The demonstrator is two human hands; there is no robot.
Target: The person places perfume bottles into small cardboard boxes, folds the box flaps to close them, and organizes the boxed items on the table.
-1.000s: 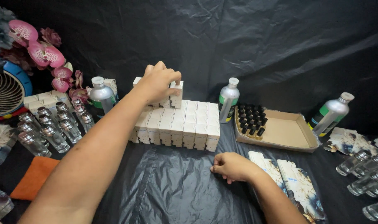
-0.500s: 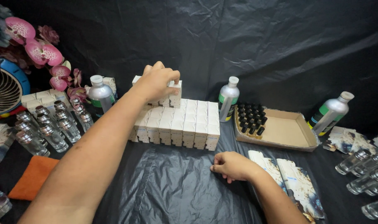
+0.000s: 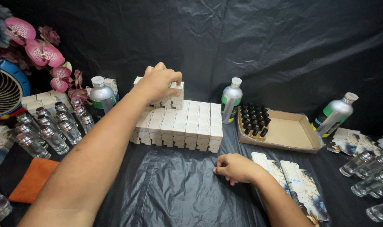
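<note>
My left hand (image 3: 158, 84) reaches out over a block of small white boxes (image 3: 179, 126) and grips one white box (image 3: 177, 93) at the end of an upper row stacked at the back. The boxes stand upright in tight rows on black plastic sheeting (image 3: 166, 189). My right hand (image 3: 235, 167) rests on the sheeting just in front of the block's right corner, fingers curled, with nothing seen in it. It lies next to two flat printed box blanks (image 3: 298, 185).
Silver bottles stand at the left (image 3: 101, 94), middle (image 3: 232, 100) and right (image 3: 335, 114). A cardboard tray (image 3: 284, 132) holds several black caps. Clear glass bottles are grouped at left (image 3: 48, 128) and right (image 3: 370, 176). A fan (image 3: 4, 92), pink flowers (image 3: 40, 52) and an orange cloth (image 3: 31, 178) sit at left.
My left hand stays on the upper row of boxes, its fingers now pinching the end box. My right hand has barely moved.
</note>
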